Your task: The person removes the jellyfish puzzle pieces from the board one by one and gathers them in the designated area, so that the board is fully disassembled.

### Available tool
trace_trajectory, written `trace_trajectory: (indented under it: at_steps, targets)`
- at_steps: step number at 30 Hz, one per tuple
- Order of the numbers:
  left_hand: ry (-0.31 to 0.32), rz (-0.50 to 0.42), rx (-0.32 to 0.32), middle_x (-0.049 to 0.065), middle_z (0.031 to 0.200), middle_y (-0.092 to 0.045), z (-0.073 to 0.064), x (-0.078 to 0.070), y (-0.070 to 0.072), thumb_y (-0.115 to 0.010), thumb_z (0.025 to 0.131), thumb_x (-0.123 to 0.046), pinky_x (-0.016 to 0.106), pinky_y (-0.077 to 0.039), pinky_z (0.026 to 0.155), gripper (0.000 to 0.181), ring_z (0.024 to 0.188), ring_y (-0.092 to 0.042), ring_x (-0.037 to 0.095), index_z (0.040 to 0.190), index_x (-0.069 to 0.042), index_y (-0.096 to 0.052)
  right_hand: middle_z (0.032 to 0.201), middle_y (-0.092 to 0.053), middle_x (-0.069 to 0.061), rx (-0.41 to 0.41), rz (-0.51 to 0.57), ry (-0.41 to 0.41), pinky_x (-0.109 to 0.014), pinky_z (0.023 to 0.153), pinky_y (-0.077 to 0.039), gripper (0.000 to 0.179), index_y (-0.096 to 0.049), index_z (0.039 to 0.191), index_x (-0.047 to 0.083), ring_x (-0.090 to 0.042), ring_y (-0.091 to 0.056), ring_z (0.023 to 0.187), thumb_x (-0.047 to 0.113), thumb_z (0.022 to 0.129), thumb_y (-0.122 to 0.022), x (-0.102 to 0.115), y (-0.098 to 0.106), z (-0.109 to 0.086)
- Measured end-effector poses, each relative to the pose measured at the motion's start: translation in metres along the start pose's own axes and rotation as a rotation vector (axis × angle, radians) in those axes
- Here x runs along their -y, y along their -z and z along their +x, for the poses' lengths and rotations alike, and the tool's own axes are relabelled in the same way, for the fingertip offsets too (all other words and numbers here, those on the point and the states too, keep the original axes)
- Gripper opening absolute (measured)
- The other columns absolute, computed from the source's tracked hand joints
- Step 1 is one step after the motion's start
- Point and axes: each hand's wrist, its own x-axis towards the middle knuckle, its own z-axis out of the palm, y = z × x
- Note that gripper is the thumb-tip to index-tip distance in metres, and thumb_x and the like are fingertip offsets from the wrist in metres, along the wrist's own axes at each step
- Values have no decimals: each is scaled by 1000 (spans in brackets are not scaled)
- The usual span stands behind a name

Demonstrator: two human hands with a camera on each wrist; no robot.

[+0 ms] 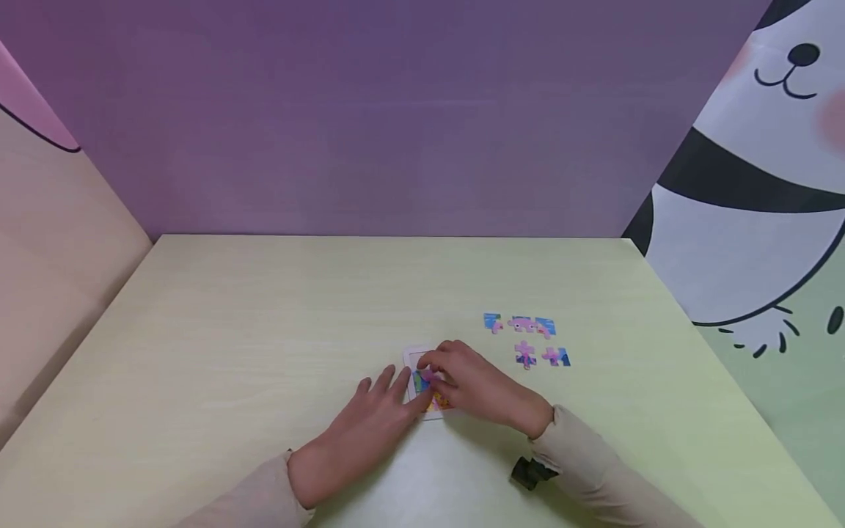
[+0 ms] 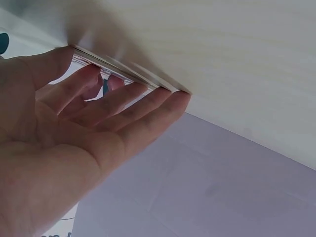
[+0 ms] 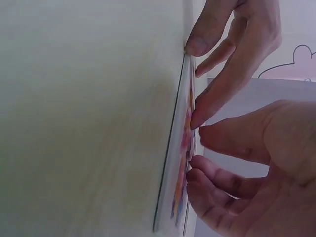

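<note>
A small jigsaw puzzle board (image 1: 411, 358) with a pale frame lies on the table between my hands, partly covered by them. Colourful pieces fill its lower part. My left hand (image 1: 376, 416) rests along its left side, fingers spread and nearly straight, thumb reaching over the lower pieces. In the left wrist view the left hand's fingertips (image 2: 182, 95) touch down along the board's edge. Over the board, my right hand (image 1: 478, 385) pinches a pink puzzle piece (image 1: 428, 375) between thumb and fingers. The right wrist view shows the right hand (image 3: 247, 173) low at the board's surface (image 3: 183, 143).
Loose puzzle pieces lie right of the board: a blue-and-pink piece (image 1: 492, 322), a pink one with eyes (image 1: 521, 324), and several more, including a pink-and-navy piece (image 1: 525, 355). A purple wall (image 1: 396, 147) stands behind the table (image 1: 264, 308).
</note>
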Motion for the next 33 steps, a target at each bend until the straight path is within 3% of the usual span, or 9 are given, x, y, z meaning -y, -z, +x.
trace_trajectory:
  at_steps: [7,18,27,33]
  targets:
    - [-27,21,-81,21,128,-61,-2,0,-2,-74,84,-4,45,-56,75,61,116,-62,38,136,-31,-54,102,-58,0,9,29,-25,-30,81,-49,20,-71,115,10,-16,-48,99,8,95,-67,-1,-3,-2]
    - [-69,165,-107,20,130,-58,-4,-1,-6,-81,79,-11,43,-57,75,79,114,-63,37,144,-40,-48,105,-59,0,-21,57,-26,-33,85,-50,22,-70,114,10,-18,-50,101,7,92,-69,-2,-4,-2]
    - [-58,115,-93,22,129,-57,-4,-1,-4,-76,83,-8,45,-57,76,73,113,-63,39,143,-40,-50,94,-60,3,-31,38,-10,-30,79,-50,24,-68,111,11,-15,-53,92,-1,91,-66,-2,-3,0]
    - [-58,100,-83,22,129,-57,-4,-1,-3,-76,84,-8,45,-57,76,71,114,-62,39,143,-39,-50,79,-63,6,-4,91,-25,-27,68,-51,26,-65,111,14,-9,-57,70,-2,92,-61,-2,-1,2]
